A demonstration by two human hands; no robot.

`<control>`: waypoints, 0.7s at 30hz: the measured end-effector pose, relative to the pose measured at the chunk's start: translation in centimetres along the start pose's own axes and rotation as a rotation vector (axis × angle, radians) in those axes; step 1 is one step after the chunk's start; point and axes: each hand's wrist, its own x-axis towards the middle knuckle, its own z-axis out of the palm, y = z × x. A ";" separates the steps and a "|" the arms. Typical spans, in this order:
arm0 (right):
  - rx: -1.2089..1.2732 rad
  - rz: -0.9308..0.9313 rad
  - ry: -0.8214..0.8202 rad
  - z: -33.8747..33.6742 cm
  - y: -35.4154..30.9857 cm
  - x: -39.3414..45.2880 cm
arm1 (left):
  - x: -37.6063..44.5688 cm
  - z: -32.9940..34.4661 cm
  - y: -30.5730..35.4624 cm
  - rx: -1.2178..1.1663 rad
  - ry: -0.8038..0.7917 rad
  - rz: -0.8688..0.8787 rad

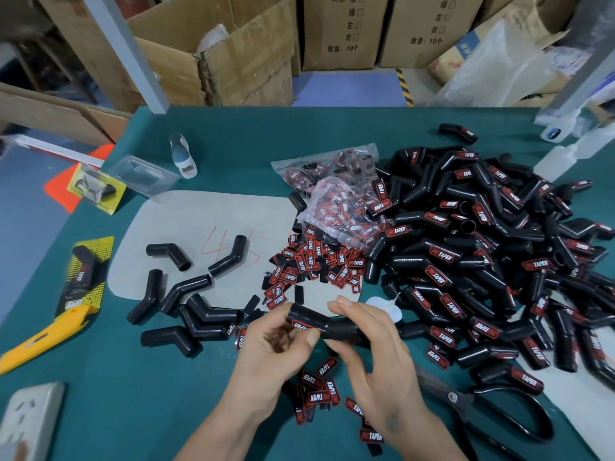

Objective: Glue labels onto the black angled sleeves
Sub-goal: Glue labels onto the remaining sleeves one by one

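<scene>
A black angled sleeve is held above the green table between both hands. My left hand grips its left end, thumb pressing a red-and-black label against the sleeve. My right hand curls round the sleeve's right half. Loose labels lie heaped just beyond the hands, and more labels are scattered below them. Several unlabelled sleeves lie to the left on a grey mat. A big pile of labelled sleeves fills the right.
Plastic bags of labels lie by the pile. Black scissors rest at the lower right. A yellow utility knife and packaged sleeve are at left, a glue bottle at far right, a power strip at bottom left.
</scene>
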 end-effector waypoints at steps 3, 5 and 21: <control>0.005 0.008 -0.002 0.0 0.0 0.0 | -0.1 0.0 0.0 0.010 0.006 0.011; 0.008 0.012 0.000 0.0 -0.1 0.1 | -0.1 0.0 0.0 0.013 0.012 0.014; 0.151 0.109 -0.035 -0.6 -0.7 0.5 | -0.2 -1.2 -0.4 0.387 0.040 0.099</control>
